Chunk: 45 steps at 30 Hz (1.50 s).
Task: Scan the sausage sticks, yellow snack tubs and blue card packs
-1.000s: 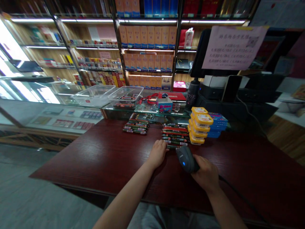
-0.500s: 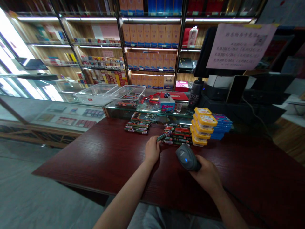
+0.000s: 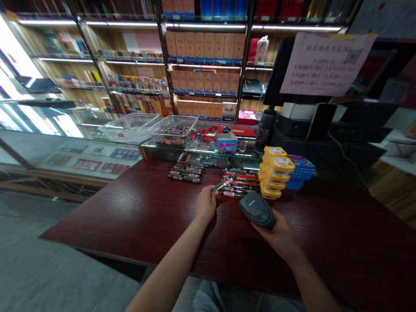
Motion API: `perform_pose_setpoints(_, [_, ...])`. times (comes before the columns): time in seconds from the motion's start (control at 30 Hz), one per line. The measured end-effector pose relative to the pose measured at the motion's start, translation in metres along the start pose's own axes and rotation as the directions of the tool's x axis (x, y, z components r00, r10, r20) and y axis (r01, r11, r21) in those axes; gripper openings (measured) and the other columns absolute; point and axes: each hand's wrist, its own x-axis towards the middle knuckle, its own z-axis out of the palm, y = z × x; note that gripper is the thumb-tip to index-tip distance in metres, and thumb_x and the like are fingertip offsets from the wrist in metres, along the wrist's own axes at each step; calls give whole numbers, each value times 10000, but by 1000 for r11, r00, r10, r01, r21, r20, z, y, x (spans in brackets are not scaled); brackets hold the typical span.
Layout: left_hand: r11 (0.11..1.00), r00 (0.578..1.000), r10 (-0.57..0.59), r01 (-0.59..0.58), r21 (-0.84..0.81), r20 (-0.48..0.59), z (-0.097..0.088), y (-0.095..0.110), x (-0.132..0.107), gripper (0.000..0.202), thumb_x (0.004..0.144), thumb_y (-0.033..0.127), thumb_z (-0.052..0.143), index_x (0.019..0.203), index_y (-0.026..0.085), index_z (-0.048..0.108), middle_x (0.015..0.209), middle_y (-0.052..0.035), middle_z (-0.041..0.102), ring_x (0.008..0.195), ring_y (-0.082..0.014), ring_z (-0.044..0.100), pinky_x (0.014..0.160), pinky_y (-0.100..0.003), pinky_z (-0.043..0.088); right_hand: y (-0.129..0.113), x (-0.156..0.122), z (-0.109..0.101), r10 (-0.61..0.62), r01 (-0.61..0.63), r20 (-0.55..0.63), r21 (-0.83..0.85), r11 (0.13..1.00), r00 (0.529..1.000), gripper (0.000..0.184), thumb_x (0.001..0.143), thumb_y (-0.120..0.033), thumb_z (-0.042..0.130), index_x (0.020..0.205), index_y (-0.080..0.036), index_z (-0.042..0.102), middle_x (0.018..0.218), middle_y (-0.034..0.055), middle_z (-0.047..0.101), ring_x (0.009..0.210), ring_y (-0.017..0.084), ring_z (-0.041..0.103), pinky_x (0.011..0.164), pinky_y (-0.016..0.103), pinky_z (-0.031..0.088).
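Note:
My left hand [image 3: 206, 203] is closed on the near end of a slim pen-like stick [image 3: 223, 183], which slants up to the right with a pale label showing. In my right hand [image 3: 283, 232] is a dark grey barcode scanner [image 3: 257, 210], its head pointing left toward the stick. Behind the held stick, a row of similar dark and red pen-like sticks [image 3: 242, 182] lies on the brown table. Another group of these sticks [image 3: 186, 172] lies farther left, apart from my left hand. My fingers partly hide the grip of the scanner.
Stacked yellow-lidded tubs [image 3: 274, 173] stand right of the sticks, with blue boxes [image 3: 300, 173] behind them. Clear plastic bins [image 3: 128, 127] and a small blue-pink box [image 3: 226, 143] rest on the glass counter. A monitor with a pink notice [image 3: 326, 65] rises at the back right.
The held stick has turned slightly, showing more of its pale label. The blue light on the scanner is no longer lit, and the scanner head has tilted a little.

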Motion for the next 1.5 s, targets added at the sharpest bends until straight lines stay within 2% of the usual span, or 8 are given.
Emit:
perform_pose_setpoints(0.3, [1000,1000,1,-1,4,-14,-1,1,-1,174,871,210,509,1020,183,597,991,-71,652,949,-205,598,845,-320,439,20,0,-3,-58,47,-34,-270,962,998,290,711,-390,637,947,-223,650,854,53,729,770,242,677,683,327,501])
perform_pose_setpoints(0.4, [1000,1000,-3,3,-9,-14,-2,1,-2,202,861,228,539,1052,196,596,1002,-60,653,932,-193,598,839,-312,439,34,-1,-1,-135,79,-84,-479,874,987,296,731,-393,602,974,-225,631,860,54,723,756,248,674,638,320,478])
perform_pose_setpoints(0.57, [999,1000,-9,8,37,30,-12,-3,11,196,820,190,580,1000,219,651,961,-41,665,923,-178,595,844,-299,435,55,-6,2,-406,275,-43,-670,690,913,250,764,-271,538,985,-182,612,949,92,709,788,235,661,678,324,471])
perform_pose_setpoints(0.7, [995,998,-21,16,103,51,-36,-24,37,200,794,189,601,973,207,688,939,-45,676,918,-184,588,869,-313,426,62,-8,1,-465,297,-62,-694,657,883,248,782,-293,556,994,-172,596,955,109,703,786,236,660,669,318,470])
perform_pose_setpoints(0.83, [964,999,-46,37,264,28,-69,-64,60,269,799,241,591,1048,211,691,1003,-69,638,990,-212,547,922,-342,400,61,-9,2,-452,300,-49,-684,665,891,240,781,-273,559,1002,-183,587,964,96,704,793,230,663,671,310,474])
perform_pose_setpoints(1.03, [910,999,2,-21,415,47,-106,-116,63,325,789,221,558,1083,300,673,1124,-43,549,1089,-221,457,989,-334,347,59,-9,6,-437,291,-55,-670,682,898,231,779,-282,568,993,-196,588,917,66,710,769,225,669,668,310,487])
perform_pose_setpoints(1.27, [873,998,36,-6,487,-51,-101,-110,59,271,792,232,564,1023,300,687,1187,-43,520,1140,-247,405,996,-370,317,67,-4,6,-514,355,-29,-690,631,858,246,753,-296,597,981,-207,589,867,38,715,712,206,676,610,286,487])
perform_pose_setpoints(1.5, [874,989,8,65,481,-148,-96,-103,56,277,777,224,578,1029,278,679,1138,-66,529,1132,-270,402,965,-391,337,60,-8,8,-409,277,-44,-669,690,912,227,764,-276,593,981,-212,585,878,38,703,752,226,665,656,317,474])
